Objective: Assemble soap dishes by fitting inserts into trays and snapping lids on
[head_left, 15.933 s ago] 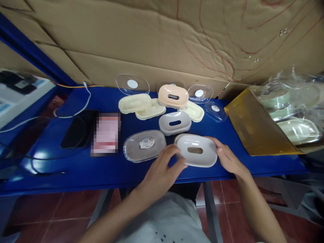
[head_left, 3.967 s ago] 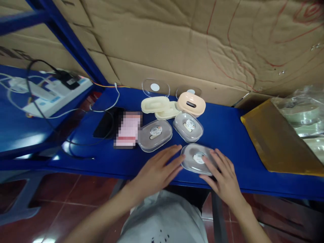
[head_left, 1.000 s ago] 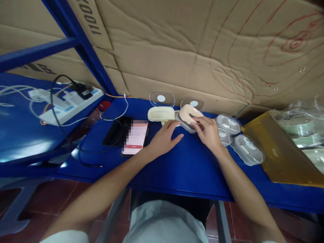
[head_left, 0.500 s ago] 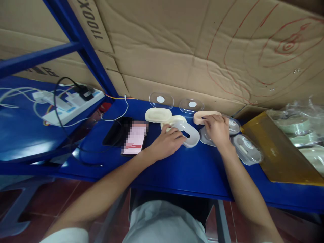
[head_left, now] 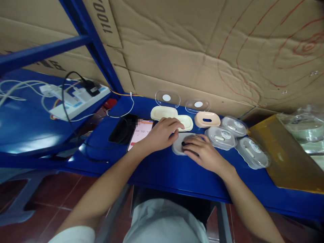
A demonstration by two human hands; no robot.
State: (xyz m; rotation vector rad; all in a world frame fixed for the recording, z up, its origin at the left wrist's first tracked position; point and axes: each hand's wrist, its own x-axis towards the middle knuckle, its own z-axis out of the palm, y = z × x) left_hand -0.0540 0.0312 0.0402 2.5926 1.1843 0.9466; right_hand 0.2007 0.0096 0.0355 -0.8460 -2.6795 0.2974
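Note:
My left hand [head_left: 168, 132] is over the near edge of a cream oval dish [head_left: 185, 123], fingers bent; what its fingertips grip, if anything, I cannot make out. My right hand [head_left: 202, 150] rests its fingers on a grey-white oval piece [head_left: 178, 143] with a dark slot, lying on the blue table. Behind my left hand sits another cream dish [head_left: 164, 113]. A peach oval piece [head_left: 207, 119] with a slot stands to the right. Several lidded clear boxes [head_left: 221, 137] lie right of my right hand.
Two clear oval lids [head_left: 167, 98] with white discs lean near the cardboard wall [head_left: 172, 50]. A phone [head_left: 140, 131], a black device [head_left: 123, 130] and a white power strip [head_left: 83, 103] lie left. A brown box [head_left: 291, 155] holding plastic-wrapped pieces stands right.
My right hand has left the peach piece and moved left onto the grey-white piece, which now lies flatter and closer. My left hand has let go of that piece and shifted back over the cream dish.

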